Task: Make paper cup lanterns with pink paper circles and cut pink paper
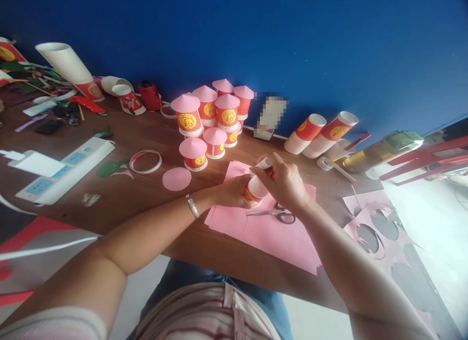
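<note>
My left hand (234,190) is closed around a small red-and-white paper cup (259,188) with a gold emblem, tilted so its white side faces up. Just above it, my right hand (287,181) grips a small white-ended tube (266,162), too small to name surely; its fingers hide most of it. Both hands are over a stack of pink paper sheets (263,242). Scissors (284,216) with dark handles lie on the sheets, below the cup. Left of the sheets is a flat pink paper circle (177,178).
Several red cups with pink cone tops (193,147) stand stacked behind. A power strip (69,171) and a paper ring (145,162) lie left. Stacked cups (331,132), a tape roll (324,163), a gold bottle (382,152) and cut pink scraps (369,228) are right.
</note>
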